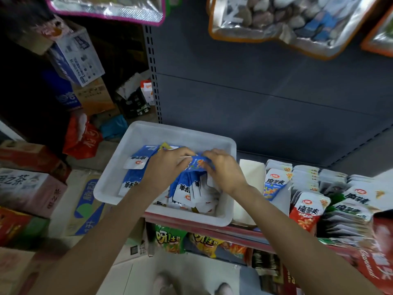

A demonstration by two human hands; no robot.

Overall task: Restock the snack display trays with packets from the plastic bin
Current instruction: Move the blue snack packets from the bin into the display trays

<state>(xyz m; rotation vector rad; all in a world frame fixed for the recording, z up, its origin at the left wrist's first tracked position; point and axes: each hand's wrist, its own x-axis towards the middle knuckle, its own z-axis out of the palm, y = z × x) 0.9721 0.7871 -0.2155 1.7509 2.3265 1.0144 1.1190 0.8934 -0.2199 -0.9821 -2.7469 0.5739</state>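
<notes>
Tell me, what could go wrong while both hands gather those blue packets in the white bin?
The white bin seems to overhang the shelf edge; pressing on its near side might tip it. The left hand and right hand hold a fanned bunch of blue packets, so some could slip back.

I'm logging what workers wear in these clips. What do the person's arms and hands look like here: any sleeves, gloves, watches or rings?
Both forearms are bare as far up as the frame shows; no sleeve edge is in view. The left hand and right hand wear no gloves. No watch, bracelet or wristband shows on either wrist. No ring is visible, though the picture is too soft to rule out a thin one.
</notes>
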